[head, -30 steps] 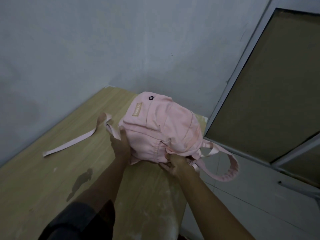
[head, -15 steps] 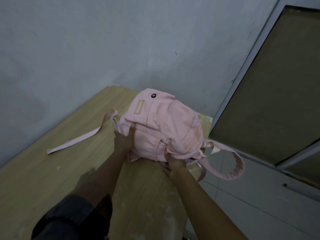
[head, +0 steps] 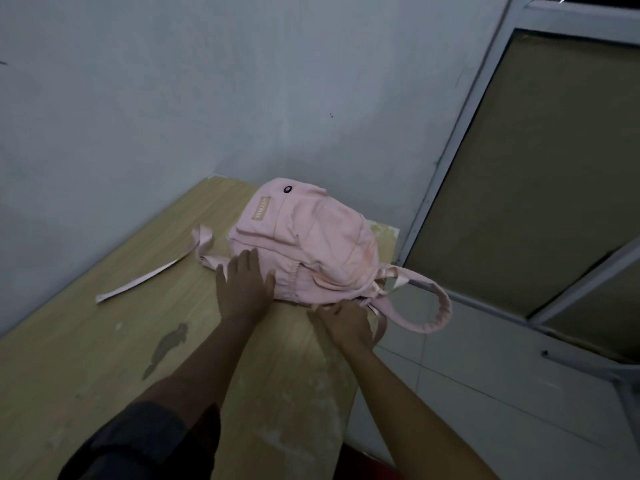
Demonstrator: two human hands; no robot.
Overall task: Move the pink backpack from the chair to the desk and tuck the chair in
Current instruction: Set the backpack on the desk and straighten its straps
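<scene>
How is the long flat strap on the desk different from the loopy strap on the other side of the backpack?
The flat strap lies stretched out on the desk, thin like a ribbon. The loop strap is thicker and padded, curves into a ring, and hangs past the desk's edge. Both are pink and belong to the backpack.

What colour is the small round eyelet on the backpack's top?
Dark, nearly black, ringing a pale centre: the eyelet on the pink backpack, head view.
</scene>
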